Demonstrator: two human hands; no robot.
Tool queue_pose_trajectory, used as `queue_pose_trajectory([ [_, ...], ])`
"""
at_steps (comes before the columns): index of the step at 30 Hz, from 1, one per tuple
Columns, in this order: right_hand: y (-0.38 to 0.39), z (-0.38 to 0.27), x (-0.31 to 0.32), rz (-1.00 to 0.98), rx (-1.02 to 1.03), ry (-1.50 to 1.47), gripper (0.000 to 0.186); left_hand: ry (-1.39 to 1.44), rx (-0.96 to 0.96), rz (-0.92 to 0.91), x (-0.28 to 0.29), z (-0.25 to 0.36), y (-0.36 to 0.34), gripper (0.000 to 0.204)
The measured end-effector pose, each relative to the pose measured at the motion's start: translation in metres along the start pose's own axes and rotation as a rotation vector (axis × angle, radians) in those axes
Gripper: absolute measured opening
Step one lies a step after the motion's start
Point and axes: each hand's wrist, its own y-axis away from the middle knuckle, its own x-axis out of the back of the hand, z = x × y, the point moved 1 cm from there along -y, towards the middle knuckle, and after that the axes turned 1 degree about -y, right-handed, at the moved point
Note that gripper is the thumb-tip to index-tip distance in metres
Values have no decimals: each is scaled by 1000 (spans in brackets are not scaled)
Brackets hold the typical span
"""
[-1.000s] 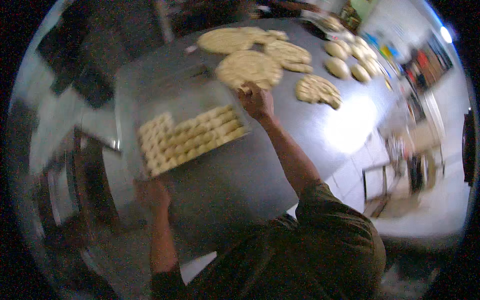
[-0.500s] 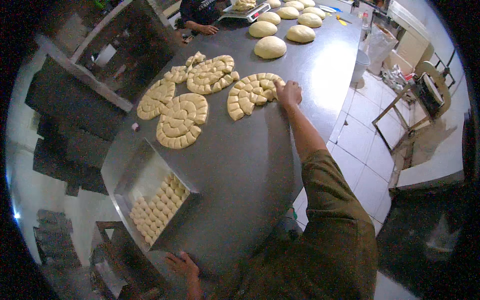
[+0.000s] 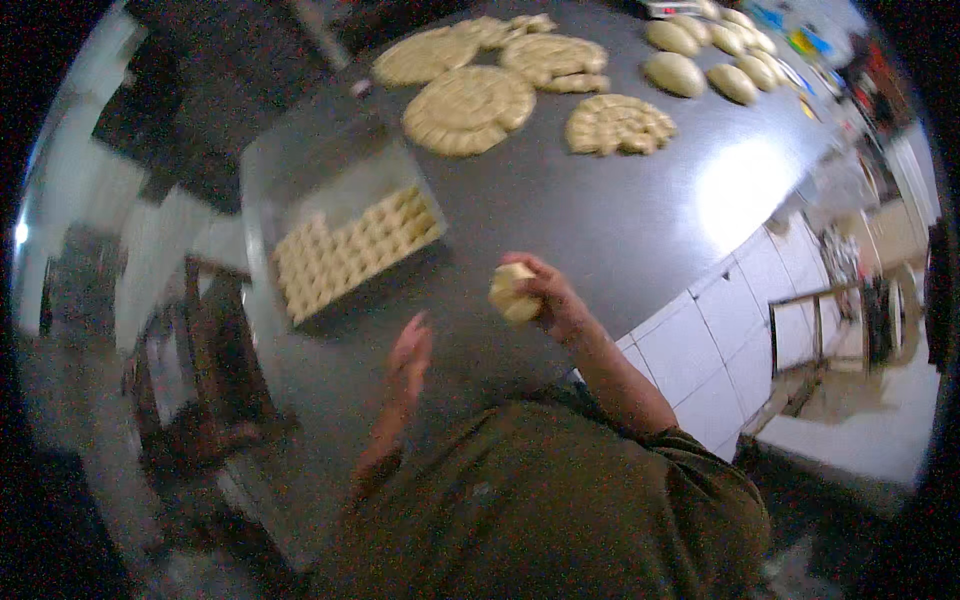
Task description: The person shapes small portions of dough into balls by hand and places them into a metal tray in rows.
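Holding dough piece [image 3: 513, 292] | right hand [image 3: 548, 296] withdrawn from rounds

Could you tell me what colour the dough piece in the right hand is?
Pale yellow dough piece, head view.

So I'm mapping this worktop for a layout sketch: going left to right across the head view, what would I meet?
Metal tray of dough pieces → left hand → right hand holding a dough piece → rightmost round cluster of dough pieces → smooth dough loaves → white tiled counter front.

Pale dough lump [image 3: 513, 292], held above the grey table [image 3: 600, 220].
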Motion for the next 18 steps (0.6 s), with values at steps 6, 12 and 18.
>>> queue_pose_trajectory([
  [6, -4, 31, -34, 86, 215, 314, 26, -106, -82, 375, -6, 84, -6, 35],
  [12, -36, 51, 45, 489, 540, 1066, 31, -277, -154, 288, 54, -22, -22, 36],
  [18, -10, 66, -90, 125, 318, 942, 34, 795, 582, -187, -3, 3, -13, 39],
])
